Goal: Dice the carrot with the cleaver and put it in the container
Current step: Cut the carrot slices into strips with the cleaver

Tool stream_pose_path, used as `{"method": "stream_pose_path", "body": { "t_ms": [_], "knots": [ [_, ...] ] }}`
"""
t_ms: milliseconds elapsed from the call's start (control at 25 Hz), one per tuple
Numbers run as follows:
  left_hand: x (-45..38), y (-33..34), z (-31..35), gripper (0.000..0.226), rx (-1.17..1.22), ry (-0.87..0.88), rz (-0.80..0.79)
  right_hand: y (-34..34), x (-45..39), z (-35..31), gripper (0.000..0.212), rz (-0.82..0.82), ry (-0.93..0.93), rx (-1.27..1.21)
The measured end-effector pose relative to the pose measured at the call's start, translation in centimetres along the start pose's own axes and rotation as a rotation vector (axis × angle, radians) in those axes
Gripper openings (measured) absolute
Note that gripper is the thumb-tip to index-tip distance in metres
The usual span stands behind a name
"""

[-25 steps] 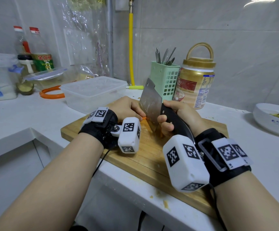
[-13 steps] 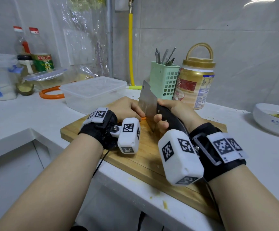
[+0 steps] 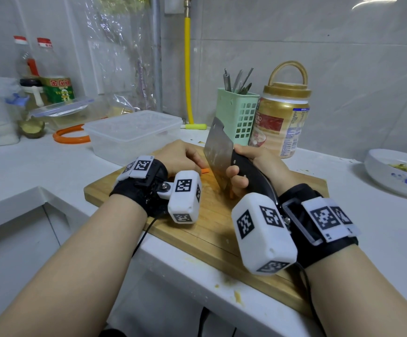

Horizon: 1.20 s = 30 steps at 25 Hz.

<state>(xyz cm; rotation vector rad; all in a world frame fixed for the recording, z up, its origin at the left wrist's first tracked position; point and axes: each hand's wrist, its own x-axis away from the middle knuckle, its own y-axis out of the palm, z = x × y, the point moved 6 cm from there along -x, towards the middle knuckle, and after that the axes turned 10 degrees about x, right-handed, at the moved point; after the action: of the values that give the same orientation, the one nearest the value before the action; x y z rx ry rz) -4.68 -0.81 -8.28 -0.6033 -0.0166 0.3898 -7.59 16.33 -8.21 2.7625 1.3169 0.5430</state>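
On the wooden cutting board my left hand curls over the orange carrot, of which only a small end shows beside the blade. My right hand grips the black handle of the steel cleaver. The blade stands edge-down on the board right next to the carrot end. A small orange bit lies under my right fingers. The clear plastic container stands just behind the board on the left.
A green utensil basket and a gold-lidded jar stand behind the cleaver. A white bowl with scraps sits at the right. Bottles, an orange ring and tubs crowd the back left. The counter edge runs close below the board.
The cleaver and my right hand have shifted slightly left and down, with the blade now closer to the carrot end. My left hand has stayed on the carrot.
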Motion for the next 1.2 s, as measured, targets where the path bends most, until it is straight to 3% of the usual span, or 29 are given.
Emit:
{"method": "stream_pose_path", "body": {
  "t_ms": [280, 1000, 1200],
  "knots": [
    [-0.02, 0.13, 0.19, 0.019, 0.049, 0.074, -0.016, 0.32, -0.01, -0.24, 0.023, -0.019, -0.043, -0.057],
    [-0.18, 0.23, 0.03, 0.012, 0.064, 0.040, -0.035, 0.77, 0.37, -0.02, 0.023, -0.009, -0.022, -0.053],
    [-0.05, 0.20, 0.08, 0.015, 0.057, 0.020, -0.018, 0.81, 0.23, -0.21, 0.024, 0.065, -0.038, 0.043]
  ]
}}
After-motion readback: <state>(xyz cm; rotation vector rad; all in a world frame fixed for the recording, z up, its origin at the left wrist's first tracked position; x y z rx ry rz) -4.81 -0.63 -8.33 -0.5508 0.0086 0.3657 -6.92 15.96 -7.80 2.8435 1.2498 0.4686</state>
